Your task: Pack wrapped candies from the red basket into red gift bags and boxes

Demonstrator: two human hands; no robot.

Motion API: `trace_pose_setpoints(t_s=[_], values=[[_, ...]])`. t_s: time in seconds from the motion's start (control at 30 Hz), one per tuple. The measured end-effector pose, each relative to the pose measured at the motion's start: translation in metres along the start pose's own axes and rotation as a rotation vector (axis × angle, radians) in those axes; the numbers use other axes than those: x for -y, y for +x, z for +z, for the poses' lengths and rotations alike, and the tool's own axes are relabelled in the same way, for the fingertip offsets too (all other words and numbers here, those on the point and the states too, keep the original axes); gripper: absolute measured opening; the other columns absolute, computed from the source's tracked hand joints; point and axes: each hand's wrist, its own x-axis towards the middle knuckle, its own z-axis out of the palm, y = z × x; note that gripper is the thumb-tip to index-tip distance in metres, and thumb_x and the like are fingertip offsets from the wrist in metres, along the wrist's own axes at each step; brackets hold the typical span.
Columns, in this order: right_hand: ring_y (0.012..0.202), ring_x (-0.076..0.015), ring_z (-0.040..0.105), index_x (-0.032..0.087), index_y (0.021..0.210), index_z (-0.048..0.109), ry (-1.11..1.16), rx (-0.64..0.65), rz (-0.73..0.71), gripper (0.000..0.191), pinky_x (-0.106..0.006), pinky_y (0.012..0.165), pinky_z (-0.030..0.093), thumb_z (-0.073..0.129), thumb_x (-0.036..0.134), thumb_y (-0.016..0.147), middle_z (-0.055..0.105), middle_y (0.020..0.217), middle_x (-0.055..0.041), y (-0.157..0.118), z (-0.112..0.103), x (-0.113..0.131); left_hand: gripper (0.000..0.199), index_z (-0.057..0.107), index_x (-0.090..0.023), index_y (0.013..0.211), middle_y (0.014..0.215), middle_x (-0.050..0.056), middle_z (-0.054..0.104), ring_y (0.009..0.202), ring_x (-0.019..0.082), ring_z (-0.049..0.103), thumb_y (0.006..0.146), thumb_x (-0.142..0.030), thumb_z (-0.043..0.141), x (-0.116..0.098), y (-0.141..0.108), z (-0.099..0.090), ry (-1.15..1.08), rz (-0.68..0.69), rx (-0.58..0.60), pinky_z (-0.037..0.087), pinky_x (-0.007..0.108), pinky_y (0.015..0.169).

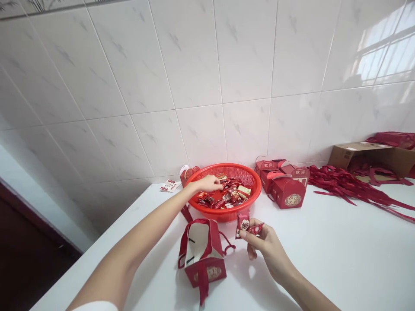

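My left hand (210, 183) reaches into a red plastic basket (256, 190) of wrapped candies (231, 194). Its fingers are bent together and point down among the candies; what they grip, if anything, is hidden. To the right and nearer to me, my right hand (267, 246) pinches red-wrapped candies (243, 224) between thumb and fingers, above the table. Between my arms stands an open red gift box (207, 272) with a red ribbon (202, 280) down its front and cord handles at its sides. Only its pale inside walls show clearly.
Several closed red gift boxes (288, 193) stand right of the basket by the tiled wall. Beyond them lie a heap of dark red ribbons (340, 183) and a cardboard box (343, 153). A small printed card (170, 185) is near the white table's (324, 259) back left edge.
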Motion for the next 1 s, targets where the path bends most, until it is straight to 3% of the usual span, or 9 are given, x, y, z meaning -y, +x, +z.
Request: trace_pose_setpoints(t_s=[0.13,0.2,0.37,0.5,0.63,0.73,0.83,0.93,1.0], values=[[0.041,-0.0084,0.047,0.018,0.073,0.054,0.000,-0.004,0.000,0.049,-0.025,0.047,0.034,0.085,0.054,0.062,0.058,0.063,0.0029,-0.001,-0.001,0.001,0.028,0.064,-0.017,0.069,0.061,0.000,0.053,0.054,0.012,0.041,0.076,-0.040,0.051,-0.026,-0.050,-0.035,-0.186,0.034,0.028,0.032,0.025,0.052],[0.043,-0.0087,0.047,0.018,0.074,0.055,-0.002,0.005,-0.008,0.049,-0.025,0.047,0.035,0.085,0.054,0.063,0.058,0.063,0.0026,-0.002,-0.001,0.001,0.026,0.067,-0.016,0.065,0.059,0.000,0.053,0.053,0.011,0.039,0.072,-0.039,0.060,-0.037,-0.080,-0.047,-0.294,0.050,0.159,0.030,0.025,0.051],[0.041,-0.0085,0.046,0.017,0.073,0.057,-0.030,0.001,-0.020,0.047,-0.025,0.047,0.036,0.086,0.052,0.063,0.056,0.061,0.0028,-0.002,0.000,-0.002,0.020,0.068,-0.017,0.054,0.051,-0.001,0.051,0.049,0.011,0.040,0.068,-0.032,0.072,-0.050,-0.135,-0.046,-0.197,0.005,0.362,0.027,0.026,0.047],[0.042,-0.0081,0.047,0.016,0.067,0.058,-0.050,0.000,-0.044,0.047,-0.026,0.047,0.036,0.087,0.052,0.062,0.053,0.065,0.0028,0.000,-0.002,-0.005,0.017,0.077,-0.019,0.080,0.061,-0.003,0.057,0.053,0.011,0.044,0.072,-0.033,0.072,-0.056,-0.153,-0.031,-0.136,0.002,0.179,0.029,0.024,0.050],[0.043,-0.0083,0.047,0.016,0.068,0.059,-0.067,-0.005,-0.047,0.048,-0.026,0.045,0.036,0.087,0.053,0.061,0.053,0.066,0.0026,0.003,-0.003,-0.007,0.033,0.071,-0.021,0.111,0.079,0.000,0.061,0.064,0.012,0.048,0.082,-0.030,0.057,-0.069,-0.160,-0.015,-0.358,-0.032,0.047,0.035,0.023,0.056],[0.042,-0.0083,0.046,0.016,0.066,0.057,-0.075,-0.012,-0.052,0.048,-0.025,0.045,0.036,0.087,0.053,0.060,0.050,0.063,0.0039,0.004,-0.003,-0.006,0.034,0.069,-0.019,0.112,0.079,0.001,0.061,0.064,0.013,0.049,0.084,-0.026,0.052,-0.071,-0.160,-0.002,-0.477,-0.036,0.023,0.038,0.023,0.057],[0.042,-0.0076,0.046,0.015,0.067,0.057,-0.066,-0.011,-0.051,0.049,-0.025,0.044,0.037,0.087,0.053,0.059,0.052,0.065,0.0034,0.003,-0.002,-0.005,0.030,0.068,-0.017,0.108,0.092,0.005,0.066,0.079,0.016,0.058,0.084,-0.024,0.051,-0.064,-0.160,0.007,-0.513,0.031,-0.056,0.046,0.026,0.070],[0.042,-0.0079,0.046,0.016,0.067,0.056,-0.075,-0.010,-0.057,0.049,-0.024,0.045,0.038,0.087,0.053,0.060,0.051,0.060,0.0045,0.001,-0.002,-0.003,0.026,0.069,-0.017,0.103,0.102,0.006,0.067,0.096,0.019,0.061,0.083,-0.024,0.053,-0.052,-0.164,0.009,-0.508,0.092,-0.149,0.048,0.031,0.086],[0.042,-0.0084,0.046,0.017,0.069,0.055,-0.102,0.000,-0.068,0.049,-0.024,0.045,0.039,0.086,0.053,0.061,0.049,0.055,0.0053,0.000,-0.002,0.002,0.024,0.071,-0.018,0.100,0.104,0.007,0.066,0.095,0.020,0.062,0.083,-0.027,0.056,-0.046,-0.171,0.008,-0.439,0.096,-0.212,0.049,0.033,0.087]])
